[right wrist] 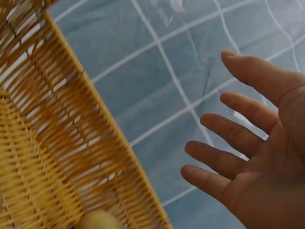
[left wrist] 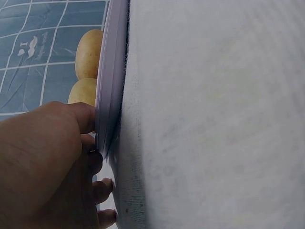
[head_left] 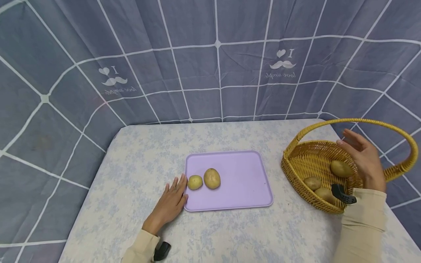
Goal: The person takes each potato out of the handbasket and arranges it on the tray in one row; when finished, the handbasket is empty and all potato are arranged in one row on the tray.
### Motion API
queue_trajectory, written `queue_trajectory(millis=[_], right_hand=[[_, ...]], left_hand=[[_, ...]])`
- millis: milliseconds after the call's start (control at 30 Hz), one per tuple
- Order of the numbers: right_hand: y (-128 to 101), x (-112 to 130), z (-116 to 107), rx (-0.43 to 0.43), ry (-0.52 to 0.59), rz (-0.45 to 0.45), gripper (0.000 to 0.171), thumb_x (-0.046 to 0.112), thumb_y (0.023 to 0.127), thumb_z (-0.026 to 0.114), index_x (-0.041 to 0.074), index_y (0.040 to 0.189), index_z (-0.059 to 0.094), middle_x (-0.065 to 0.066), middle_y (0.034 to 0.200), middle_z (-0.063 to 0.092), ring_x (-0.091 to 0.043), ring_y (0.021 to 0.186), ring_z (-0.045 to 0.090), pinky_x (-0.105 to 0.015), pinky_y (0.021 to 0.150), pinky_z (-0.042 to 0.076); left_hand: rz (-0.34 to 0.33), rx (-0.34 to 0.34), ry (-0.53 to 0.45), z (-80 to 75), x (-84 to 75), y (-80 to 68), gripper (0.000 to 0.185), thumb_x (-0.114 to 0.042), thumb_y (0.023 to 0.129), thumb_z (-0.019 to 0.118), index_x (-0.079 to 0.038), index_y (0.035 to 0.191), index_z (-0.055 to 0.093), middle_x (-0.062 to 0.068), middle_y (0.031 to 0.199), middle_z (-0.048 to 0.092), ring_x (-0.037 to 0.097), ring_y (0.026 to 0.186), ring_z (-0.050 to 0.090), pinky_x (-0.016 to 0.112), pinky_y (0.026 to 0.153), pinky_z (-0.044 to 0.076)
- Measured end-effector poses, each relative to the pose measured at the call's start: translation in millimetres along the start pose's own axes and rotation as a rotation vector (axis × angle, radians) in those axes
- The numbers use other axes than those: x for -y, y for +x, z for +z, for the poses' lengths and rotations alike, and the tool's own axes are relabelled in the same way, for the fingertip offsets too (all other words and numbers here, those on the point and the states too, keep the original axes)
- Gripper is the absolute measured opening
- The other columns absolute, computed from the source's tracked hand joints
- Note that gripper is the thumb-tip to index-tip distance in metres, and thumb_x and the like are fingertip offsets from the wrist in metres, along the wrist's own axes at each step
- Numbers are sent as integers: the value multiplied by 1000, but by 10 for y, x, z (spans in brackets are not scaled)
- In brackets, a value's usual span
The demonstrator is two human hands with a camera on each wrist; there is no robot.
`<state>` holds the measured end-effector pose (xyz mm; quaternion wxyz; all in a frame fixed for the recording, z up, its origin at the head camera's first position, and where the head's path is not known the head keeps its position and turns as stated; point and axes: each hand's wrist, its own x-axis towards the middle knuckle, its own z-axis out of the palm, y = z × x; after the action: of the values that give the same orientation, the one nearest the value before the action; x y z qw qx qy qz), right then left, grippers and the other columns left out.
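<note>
At the left rim of a lilac tray (head_left: 243,180) rests my left hand (head_left: 171,199), its fingers along the edge and the thumb at the rim. Two potatoes lie on the tray near that hand: a smaller potato (head_left: 195,182) and a larger potato (head_left: 212,178). In the left wrist view the thumb is beside the rim (left wrist: 112,71). My right hand (head_left: 365,157) is over the right side of a yellow wicker basket (head_left: 302,153), beneath its arched handle, with spread fingers and nothing held. Inside the basket are a potato (head_left: 341,168) and two more (head_left: 312,183) nearer its front.
A pale floral cloth (head_left: 141,153) covers the table. Behind and beside it hangs a blue-grey curtain (head_left: 194,69) with white lines. The basket's tall handle (head_left: 356,120) arches above the right hand. Black straps with cameras sit on both wrists.
</note>
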<state>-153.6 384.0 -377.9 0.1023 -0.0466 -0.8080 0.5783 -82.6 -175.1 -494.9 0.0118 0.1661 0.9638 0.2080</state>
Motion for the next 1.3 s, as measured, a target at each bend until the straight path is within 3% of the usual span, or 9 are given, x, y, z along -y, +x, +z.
queue_trajectory(millis=[300, 433, 633, 833, 967, 1033, 1100, 1200, 1300], right_hand=[[-16, -299, -130, 30, -184, 120, 56, 32, 85, 57, 25, 137, 35, 24, 118, 47, 19, 91, 43, -1, 70, 32], [-29, -394, -149, 25, -170, 152, 61, 33, 84, 59, 20, 137, 34, 25, 107, 49, 19, 85, 44, -2, 69, 33], [-82, -517, -173, 72, -193, 240, 67, 35, 85, 57, 13, 140, 27, 25, 118, 43, 6, 111, 34, -1, 69, 29], [-111, -603, -175, 101, -210, 241, 68, 36, 85, 56, 11, 141, 25, 30, 100, 45, 1, 108, 36, -2, 69, 30], [-110, -622, -170, 127, -297, 238, 71, 42, 85, 53, 13, 141, 23, 14, 119, 43, -14, 121, 31, -3, 70, 30], [-104, -631, -164, 141, -321, 247, 72, 45, 85, 52, 12, 141, 22, 3, 130, 39, -23, 126, 25, -11, 83, 31], [-98, -646, -161, 172, -324, 257, 74, 46, 85, 51, 8, 141, 20, -4, 139, 31, -29, 128, 20, -26, 97, 29], [-97, -690, -166, 214, -331, 263, 74, 43, 86, 51, 2, 140, 21, -4, 134, 37, -20, 116, 38, -34, 92, 37], [-104, -729, -171, 246, -322, 250, 74, 37, 86, 54, -5, 137, 21, 13, 111, 48, 2, 89, 47, -21, 72, 46]], left_hand=[[-6, 1, -4, 9, -2, 4, 57, -27, 94, 40, -9, 142, 14, 4, 146, 16, 27, 134, 12, 52, 105, 10], [-5, -5, -1, 16, 0, 6, 57, -27, 94, 40, -9, 142, 15, 4, 146, 16, 27, 134, 12, 52, 106, 10], [-4, -9, 2, 30, 9, 8, 57, -27, 94, 40, -9, 142, 14, 4, 146, 16, 27, 134, 12, 52, 105, 10], [-2, -4, -9, 45, 7, 3, 57, -26, 94, 40, -8, 142, 15, 5, 146, 16, 27, 134, 12, 52, 105, 10], [-2, -6, -11, 49, 6, 4, 57, -26, 94, 40, -8, 142, 15, 5, 146, 16, 27, 134, 12, 52, 105, 9], [-4, -6, -10, 51, 6, 6, 57, -26, 94, 40, -9, 142, 15, 5, 146, 16, 27, 134, 12, 52, 106, 9], [-5, -7, -7, 54, 8, 7, 57, -26, 94, 41, -9, 142, 15, 5, 146, 16, 27, 134, 12, 52, 105, 9], [-6, -7, -7, 54, 7, 7, 57, -26, 94, 40, -9, 142, 15, 5, 146, 16, 27, 134, 12, 52, 106, 9], [-6, -9, -6, 54, 5, 7, 57, -26, 94, 40, -8, 142, 15, 5, 146, 17, 27, 134, 12, 52, 105, 9]])
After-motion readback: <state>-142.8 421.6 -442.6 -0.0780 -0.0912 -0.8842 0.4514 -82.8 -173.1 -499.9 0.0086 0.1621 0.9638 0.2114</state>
